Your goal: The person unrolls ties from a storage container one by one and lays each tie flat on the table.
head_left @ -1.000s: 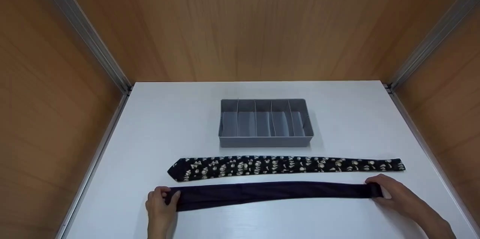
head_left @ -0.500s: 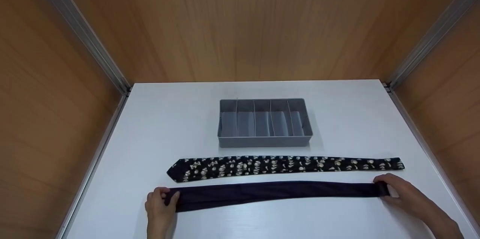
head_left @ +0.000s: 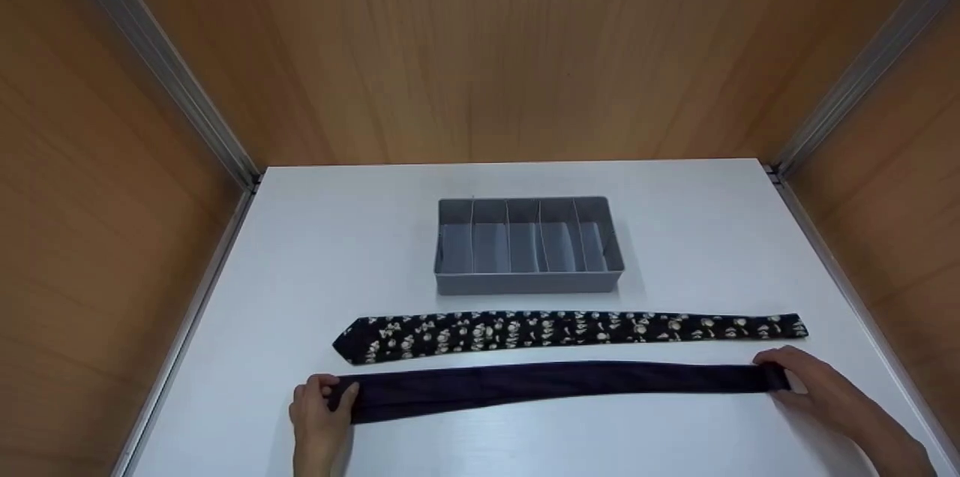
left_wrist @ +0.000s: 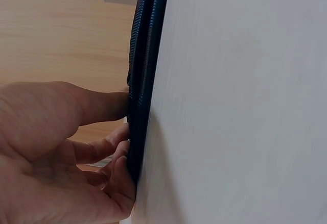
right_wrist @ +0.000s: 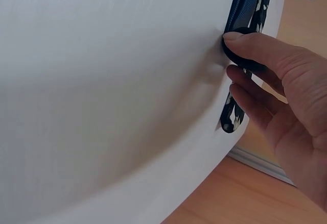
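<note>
A plain dark purple-navy necktie [head_left: 555, 379] lies lengthwise across the front of the white table, folded into a long flat strip. At its wide left end my left hand [head_left: 321, 413] grips the fabric, thumb on top; the left wrist view shows the thumb and curled fingers of that hand [left_wrist: 66, 147] against the dark tie [left_wrist: 145, 71]. My right hand [head_left: 817, 391] pinches the narrow right end, where the cloth bends over into a loop between thumb and fingers, seen in the right wrist view [right_wrist: 240, 50]. Behind it lies a black necktie with a pale floral-looking print [head_left: 555, 330].
A grey box [head_left: 529, 283] with several upright-walled compartments stands behind the ties on the white table [head_left: 337, 237]. Wooden panels [head_left: 480, 49] enclose the back and both sides, with metal rails [head_left: 187, 94] along the corners.
My right hand has moved a little to the right, and the narrow end of the plain dark necktie has gone with it. My left hand stays in place on the wide end.
</note>
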The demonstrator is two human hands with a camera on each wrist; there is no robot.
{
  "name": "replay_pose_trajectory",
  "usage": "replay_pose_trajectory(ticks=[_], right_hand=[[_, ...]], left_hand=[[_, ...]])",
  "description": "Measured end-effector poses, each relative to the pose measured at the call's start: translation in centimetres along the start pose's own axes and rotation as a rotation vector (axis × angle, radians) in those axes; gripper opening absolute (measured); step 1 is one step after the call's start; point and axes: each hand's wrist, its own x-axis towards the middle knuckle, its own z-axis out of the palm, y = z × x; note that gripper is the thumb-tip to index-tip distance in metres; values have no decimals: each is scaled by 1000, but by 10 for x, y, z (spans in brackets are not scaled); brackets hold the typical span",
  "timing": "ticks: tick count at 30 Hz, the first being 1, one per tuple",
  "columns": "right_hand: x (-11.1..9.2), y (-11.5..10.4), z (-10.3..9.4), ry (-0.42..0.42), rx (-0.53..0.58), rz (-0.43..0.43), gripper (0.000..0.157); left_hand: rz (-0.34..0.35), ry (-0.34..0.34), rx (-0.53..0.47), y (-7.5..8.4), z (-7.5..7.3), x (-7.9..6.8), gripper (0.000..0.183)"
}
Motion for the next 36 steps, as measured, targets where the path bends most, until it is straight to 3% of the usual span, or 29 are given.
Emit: replay_pose_trajectory(ticks=[6, 12, 17, 26, 36], right_hand=[[-2, 4, -1, 6, -31, -31, 66], [-2, 4, -3, -14, -15, -3, 67], [-2, 3, -6, -54, -44, 90, 62], [8, -5, -19, -266, -83, 375, 52], [9, -2, -23, -325, -72, 423, 42]], left_hand=[[3, 0, -4, -1, 0, 0, 31], [0, -4, 5, -1, 0, 0, 31], [7, -3, 2, -1, 0, 0, 32], [49, 28, -1, -3, 0, -1, 31], [62, 37, 6, -4, 1, 1, 31]])
